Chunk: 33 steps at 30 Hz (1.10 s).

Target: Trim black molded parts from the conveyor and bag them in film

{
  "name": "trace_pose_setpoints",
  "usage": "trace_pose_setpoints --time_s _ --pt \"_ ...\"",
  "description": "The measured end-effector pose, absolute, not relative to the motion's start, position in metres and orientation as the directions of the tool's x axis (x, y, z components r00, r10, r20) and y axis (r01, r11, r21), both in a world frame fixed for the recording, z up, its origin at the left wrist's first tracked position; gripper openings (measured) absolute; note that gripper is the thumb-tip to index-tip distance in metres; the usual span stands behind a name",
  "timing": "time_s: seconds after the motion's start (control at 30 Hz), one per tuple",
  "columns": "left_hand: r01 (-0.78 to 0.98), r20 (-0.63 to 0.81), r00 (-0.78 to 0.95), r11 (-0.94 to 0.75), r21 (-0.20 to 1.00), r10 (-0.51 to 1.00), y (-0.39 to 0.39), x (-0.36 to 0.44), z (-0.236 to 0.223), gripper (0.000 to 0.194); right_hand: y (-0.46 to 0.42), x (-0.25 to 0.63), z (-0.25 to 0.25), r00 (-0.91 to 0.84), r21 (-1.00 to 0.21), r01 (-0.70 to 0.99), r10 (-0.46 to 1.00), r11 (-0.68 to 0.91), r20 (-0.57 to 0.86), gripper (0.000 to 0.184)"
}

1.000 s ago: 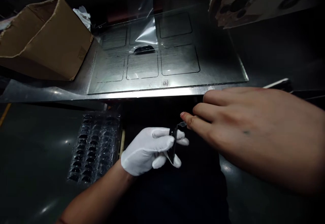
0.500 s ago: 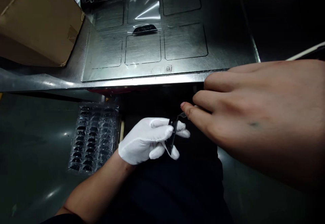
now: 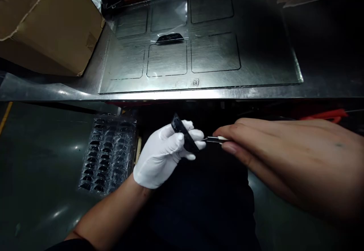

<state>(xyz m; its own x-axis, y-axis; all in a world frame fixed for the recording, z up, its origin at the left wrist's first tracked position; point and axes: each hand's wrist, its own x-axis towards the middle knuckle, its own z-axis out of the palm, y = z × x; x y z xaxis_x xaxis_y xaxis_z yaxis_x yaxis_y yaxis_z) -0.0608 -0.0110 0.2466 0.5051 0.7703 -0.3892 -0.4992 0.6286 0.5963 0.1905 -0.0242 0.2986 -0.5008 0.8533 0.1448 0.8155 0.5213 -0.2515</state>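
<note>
Beyond the fingers, a glass sheet is supported by the metal desk. The black piece has just been turned from near-upright to tilted, apparently giving better access to its face. It is gripped in the gloved fingers of the left hand; beside them, a slim bladed tool is pinched by the right hand.

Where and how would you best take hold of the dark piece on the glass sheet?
I'd pinch the dark piece by its two tapered ends, thumb and finger, coming from above on the near side. It looks long and narrow and sits low on the glass sheet, while clear film seems to reach it from the far side.
</note>
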Motion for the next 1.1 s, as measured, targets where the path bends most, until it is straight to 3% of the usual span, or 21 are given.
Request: trace_pose_setpoints --time_s 0.3,0.6,0.83,1.1 --pt "-0.513 -0.403 0.411 0.573 0.639 0.817 -0.011 -0.057 0.254 0.022 -0.023 0.176 0.294 -0.55 -0.17 0.806 0.824 0.566 0.138 0.045" --pt "-0.472 -0.418 0.355 0.546 0.692 0.836 -0.014 -0.056 0.257 0.021 -0.029 0.181 0.295 -0.602 -0.062 0.793 0.796 0.606 0.064 0.026" --pt "-0.472 -0.416 0.313 0.521 0.711 0.853 -0.016 -0.052 0.257 0.027 -0.032 0.18 0.297 -0.608 -0.092 0.786 0.792 0.611 0.056 0.022" --pt "-0.47 -0.339 0.136 0.361 0.805 0.931 -0.025 -0.044 0.254 0.028 -0.037 0.166 0.303 -0.537 -0.174 0.819 0.837 0.547 0.103 0.017"
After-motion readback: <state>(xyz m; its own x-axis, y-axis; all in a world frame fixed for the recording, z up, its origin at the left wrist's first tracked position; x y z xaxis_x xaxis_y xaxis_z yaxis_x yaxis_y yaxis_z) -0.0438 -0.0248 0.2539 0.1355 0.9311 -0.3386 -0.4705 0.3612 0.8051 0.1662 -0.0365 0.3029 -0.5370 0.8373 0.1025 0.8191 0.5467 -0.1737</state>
